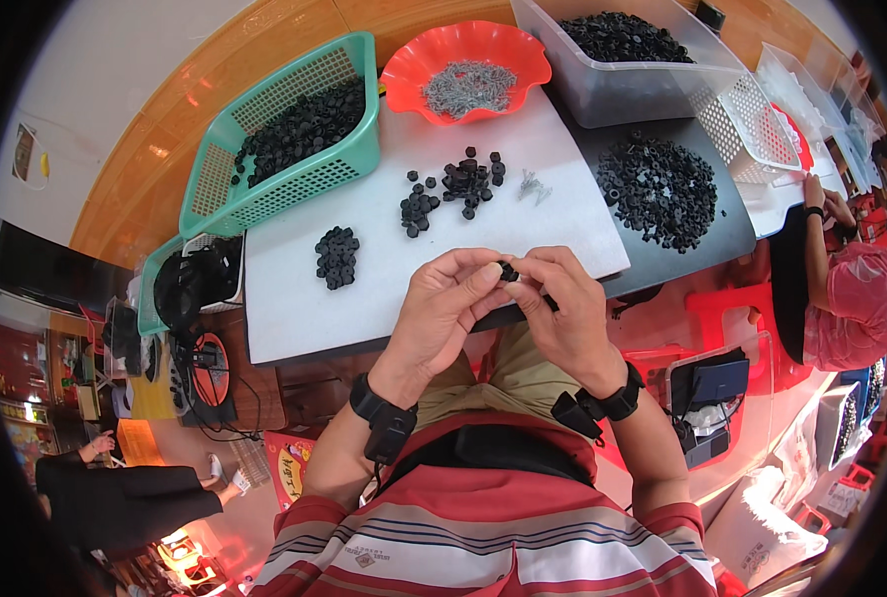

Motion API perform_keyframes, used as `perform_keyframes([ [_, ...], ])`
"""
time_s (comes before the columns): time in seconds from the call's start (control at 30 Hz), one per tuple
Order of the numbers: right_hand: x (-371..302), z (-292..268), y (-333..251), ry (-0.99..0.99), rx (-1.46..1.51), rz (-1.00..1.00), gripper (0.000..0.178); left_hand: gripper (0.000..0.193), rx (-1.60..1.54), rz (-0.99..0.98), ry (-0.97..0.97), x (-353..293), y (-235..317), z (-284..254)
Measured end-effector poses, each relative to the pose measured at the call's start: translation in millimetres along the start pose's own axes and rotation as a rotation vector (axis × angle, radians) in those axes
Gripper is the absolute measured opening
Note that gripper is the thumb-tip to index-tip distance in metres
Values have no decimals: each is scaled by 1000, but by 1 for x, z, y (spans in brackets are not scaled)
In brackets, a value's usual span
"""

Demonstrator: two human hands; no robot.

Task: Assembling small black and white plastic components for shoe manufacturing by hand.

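Observation:
Between the fingertips of both hands, just over the table's near edge, is a small black plastic part (507,272). My left hand (451,298) pinches it from one side and my right hand (561,298) from the other; the fingers cover most of it. On the white board (384,328) beyond them lie loose piles of small black knob-like parts (468,184), with another pile (419,211) beside it. A flatter cluster of black parts (337,258) sits farther left. Several thin metal pins (533,186) lie right of the piles.
A green basket (344,159) of black parts stands back left, beside a red scalloped bowl (411,95) of metal pins. At back right are a clear bin (613,95) and a heap of black pieces (660,192). Another person (842,298) sits at far right.

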State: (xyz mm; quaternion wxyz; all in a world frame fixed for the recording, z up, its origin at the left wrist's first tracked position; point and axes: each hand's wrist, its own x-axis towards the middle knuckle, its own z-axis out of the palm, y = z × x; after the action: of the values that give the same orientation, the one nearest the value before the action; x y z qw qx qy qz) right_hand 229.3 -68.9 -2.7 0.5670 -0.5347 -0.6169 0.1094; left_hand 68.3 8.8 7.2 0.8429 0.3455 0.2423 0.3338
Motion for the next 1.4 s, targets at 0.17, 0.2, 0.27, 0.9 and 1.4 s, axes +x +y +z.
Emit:
perform_keyframes([
  [0.17,0,-3,-2,7,60,54,27,18,-21,-3,-4,-1,0,3],
  [0.2,0,-3,-1,19,74,49,26,19,-14,-8,-6,-1,0,3],
  [0.27,-2,-3,1,31,87,45,25,19,-8,-8,-5,-2,0,5],
  [0.9,-6,0,9,124,-61,-194,35,19,-3,15,47,-4,-10,12],
  [1.4,-9,1,8,113,-66,-184,35,21,68,111,57,-6,-17,14],
])
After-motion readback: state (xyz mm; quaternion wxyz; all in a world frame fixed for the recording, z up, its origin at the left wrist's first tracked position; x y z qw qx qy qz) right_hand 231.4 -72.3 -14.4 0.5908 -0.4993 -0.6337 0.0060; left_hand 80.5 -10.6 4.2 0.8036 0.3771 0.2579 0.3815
